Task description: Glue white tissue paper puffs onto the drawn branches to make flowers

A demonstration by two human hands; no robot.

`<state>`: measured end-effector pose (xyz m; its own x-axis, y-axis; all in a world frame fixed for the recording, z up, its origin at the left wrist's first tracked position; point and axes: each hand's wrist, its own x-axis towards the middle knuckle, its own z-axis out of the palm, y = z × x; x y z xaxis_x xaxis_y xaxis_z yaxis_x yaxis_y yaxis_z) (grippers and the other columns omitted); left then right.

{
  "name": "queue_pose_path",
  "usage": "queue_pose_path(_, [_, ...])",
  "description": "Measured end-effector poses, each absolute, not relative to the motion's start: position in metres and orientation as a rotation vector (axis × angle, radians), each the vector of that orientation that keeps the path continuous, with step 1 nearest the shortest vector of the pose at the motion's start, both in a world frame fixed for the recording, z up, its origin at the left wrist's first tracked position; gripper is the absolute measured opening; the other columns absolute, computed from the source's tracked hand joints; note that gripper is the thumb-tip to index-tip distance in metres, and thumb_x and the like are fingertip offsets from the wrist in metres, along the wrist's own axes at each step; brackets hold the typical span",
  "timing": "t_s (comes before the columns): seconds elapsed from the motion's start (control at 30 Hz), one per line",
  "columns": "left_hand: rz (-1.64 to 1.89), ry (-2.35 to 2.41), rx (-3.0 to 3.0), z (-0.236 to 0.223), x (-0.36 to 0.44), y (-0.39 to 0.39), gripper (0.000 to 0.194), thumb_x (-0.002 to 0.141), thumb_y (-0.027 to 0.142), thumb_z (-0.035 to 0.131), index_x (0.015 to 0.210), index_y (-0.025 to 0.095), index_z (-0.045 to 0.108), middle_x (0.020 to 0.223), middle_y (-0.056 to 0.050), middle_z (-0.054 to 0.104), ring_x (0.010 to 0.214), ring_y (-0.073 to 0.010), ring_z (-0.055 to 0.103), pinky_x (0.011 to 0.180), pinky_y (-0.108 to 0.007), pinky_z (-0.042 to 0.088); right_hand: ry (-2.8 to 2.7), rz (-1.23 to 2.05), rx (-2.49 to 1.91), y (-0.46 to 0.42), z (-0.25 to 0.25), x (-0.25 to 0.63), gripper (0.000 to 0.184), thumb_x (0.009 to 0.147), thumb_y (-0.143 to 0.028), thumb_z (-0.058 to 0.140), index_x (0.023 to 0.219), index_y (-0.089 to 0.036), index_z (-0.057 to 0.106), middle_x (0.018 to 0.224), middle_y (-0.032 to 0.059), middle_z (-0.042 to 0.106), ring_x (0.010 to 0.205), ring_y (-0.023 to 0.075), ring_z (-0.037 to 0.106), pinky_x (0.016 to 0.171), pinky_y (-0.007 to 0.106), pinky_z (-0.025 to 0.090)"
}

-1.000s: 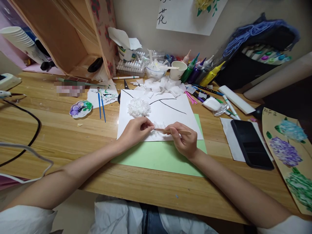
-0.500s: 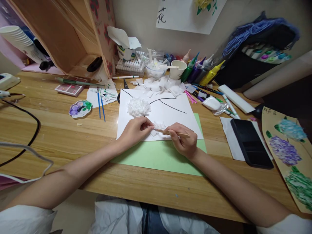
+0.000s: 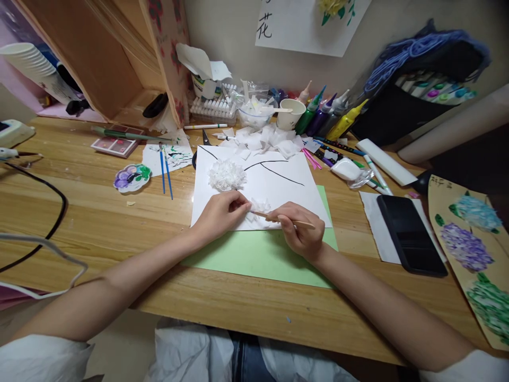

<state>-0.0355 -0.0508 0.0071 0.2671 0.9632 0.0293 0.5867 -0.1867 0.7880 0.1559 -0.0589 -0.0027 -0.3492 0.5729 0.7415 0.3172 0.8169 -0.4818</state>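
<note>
1. Left of the white sheet (image 3: 274,185), our landmark on the wooden surface (image 3: 119,228), we see a flower-shaped paint palette (image 3: 132,179); nearer the sheet lie two blue brushes (image 3: 165,172).
2. On the sheet's left half sits a full white paper flower (image 3: 227,175), with black stem lines (image 3: 267,162) drawn to its right.
3. Over the sheet's near edge we have our left hand (image 3: 225,209), its grip pinched tight between thumb and forefinger; what lies between those tips is too small to tell.
4. Just right of that pinch, on the near part of the sheet, is a smaller white paper cluster (image 3: 260,204) — partly hidden by our hands.
5. Above the sheet's near edge, our right hand (image 3: 300,228) keeps its grip closed on a thin wooden stick (image 3: 296,222), its tip angled to the left fingertips.
6. Under the sheet, showing along its near side, is green paper (image 3: 246,254).
7. Right of the sheet lies a black phone (image 3: 411,236).
</note>
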Motion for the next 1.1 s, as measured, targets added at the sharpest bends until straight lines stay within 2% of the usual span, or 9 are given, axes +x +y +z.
queue_pose_path(0.27, [0.711,1.413,1.911,0.0039,-0.0350,-0.0502,0.020,0.082,0.031,0.050,0.079,0.016,0.063,0.075,-0.001,0.064,0.066,-0.0125,0.053,0.060,-0.024,0.037,-2.022,0.253,-0.719,-0.0588,-0.0012,0.1535,0.015,0.087,-0.013,0.046,0.082,-0.016,0.060,0.064,0.0041,0.064,0.055,0.0126,0.056,0.051,0.024,0.044])
queue_pose_path(0.57, [0.710,1.430,1.946,0.0031,-0.0342,-0.0511,0.017,0.082,0.028,0.051,0.077,0.016,0.062,0.073,-0.001,0.062,0.064,-0.0115,0.051,0.058,-0.024,0.036,-1.715,0.597,-1.054,-0.0558,0.0005,0.1481,0.030,0.091,-0.020,0.041,0.068,-0.017,0.059,0.065,0.0012,0.063,0.054,0.0100,0.060,0.051,0.022,0.047])
queue_pose_path(0.77, [0.709,1.438,1.950,0.0041,-0.0336,-0.0509,0.017,0.082,0.028,0.051,0.077,0.016,0.063,0.073,-0.002,0.062,0.064,-0.0120,0.051,0.059,-0.024,0.036,-1.744,0.522,-0.935,-0.0586,-0.0033,0.1537,0.024,0.090,-0.018,0.043,0.075,-0.018,0.061,0.065,0.0011,0.065,0.056,0.0110,0.062,0.054,0.024,0.049])
queue_pose_path(1.1, [0.728,1.412,1.933,0.0033,-0.0341,-0.0513,0.016,0.081,0.026,0.052,0.079,0.016,0.064,0.073,-0.001,0.063,0.065,-0.0120,0.052,0.060,-0.024,0.038,-1.844,0.469,-0.958,-0.0572,0.0000,0.1501,0.023,0.089,-0.018,0.044,0.073,-0.018,0.060,0.068,0.0021,0.066,0.059,0.0117,0.063,0.054,0.024,0.049])
